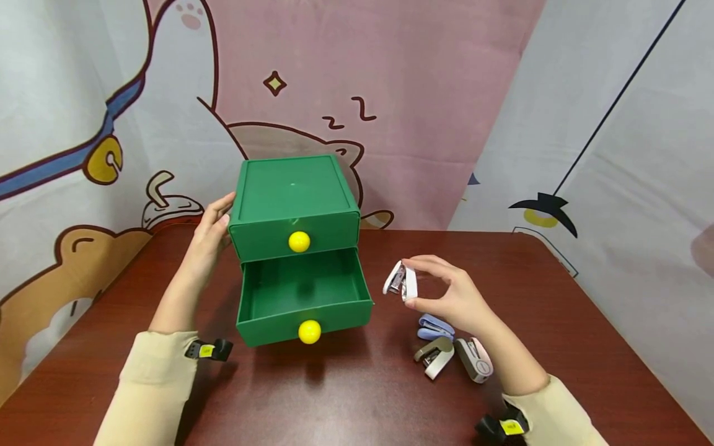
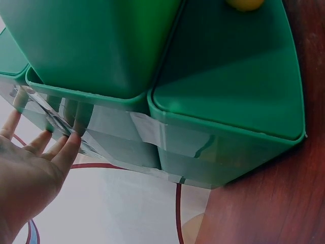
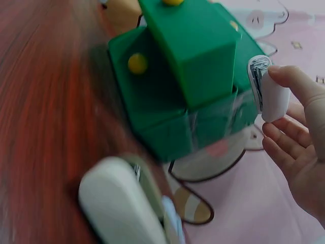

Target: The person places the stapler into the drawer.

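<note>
A green three-drawer cabinet (image 1: 292,186) with yellow knobs stands on the table, its middle drawer (image 1: 273,326) pulled out and nothing visible inside. My left hand (image 1: 209,235) rests extended fingers against the cabinet's left side; in the left wrist view the fingertips touch a clear-taped wall (image 2: 114,122). To the right of the drawer, my right hand (image 1: 460,294) pinches a small white stapler (image 1: 409,283) between thumb and fingers, above the table. In the right wrist view, metal parts show along one edge of this white stapler (image 3: 277,99).
Below my right hand lie several more staplers: a blue one (image 1: 434,326), an olive and white one (image 1: 442,356), and a grey and pink one (image 1: 474,360). The brown table (image 1: 379,396) ends at a cartoon-printed curtain (image 1: 424,111) behind the cabinet.
</note>
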Available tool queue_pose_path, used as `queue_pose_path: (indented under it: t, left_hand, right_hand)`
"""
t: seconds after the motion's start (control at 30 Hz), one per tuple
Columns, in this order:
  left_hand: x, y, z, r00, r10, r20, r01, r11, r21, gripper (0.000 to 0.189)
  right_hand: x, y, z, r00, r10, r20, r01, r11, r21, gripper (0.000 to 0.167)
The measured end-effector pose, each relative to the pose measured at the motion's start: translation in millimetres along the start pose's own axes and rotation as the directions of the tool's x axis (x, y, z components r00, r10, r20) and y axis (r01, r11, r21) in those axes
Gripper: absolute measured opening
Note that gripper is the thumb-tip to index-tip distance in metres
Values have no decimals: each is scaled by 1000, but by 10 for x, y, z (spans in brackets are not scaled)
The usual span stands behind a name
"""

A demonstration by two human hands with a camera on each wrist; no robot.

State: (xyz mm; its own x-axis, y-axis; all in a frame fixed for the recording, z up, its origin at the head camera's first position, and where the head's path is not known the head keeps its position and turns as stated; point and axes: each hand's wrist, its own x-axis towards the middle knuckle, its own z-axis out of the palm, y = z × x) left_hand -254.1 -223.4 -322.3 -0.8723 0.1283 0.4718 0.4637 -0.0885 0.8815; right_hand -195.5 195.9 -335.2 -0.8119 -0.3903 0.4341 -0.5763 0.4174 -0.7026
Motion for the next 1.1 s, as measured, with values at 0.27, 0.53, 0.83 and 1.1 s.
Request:
queue_pose_path:
  t: [0.27,0.53,0.83,1.1]
  left_hand:
    - [2,12,-6,1000,-1,2,1,1000,8,51]
    - [-7,15,1,1000,-6,7,6,1000,7,52]
    - [-4,14,2,1000,-2,13,2,1000,12,52]
    - [2,-3,-8,1000,-6,10,6,1000,12,52]
  right_hand:
    - [174,-204,217,997,-77,-13,78,993,93,56]
    - [331,-501,408,995,-104,6,102,980,171,51]
    - [498,-157,607,996,-93,13,88,979,186,52]
    - [574,-175,646,995,-69,66,57,983,175,51]
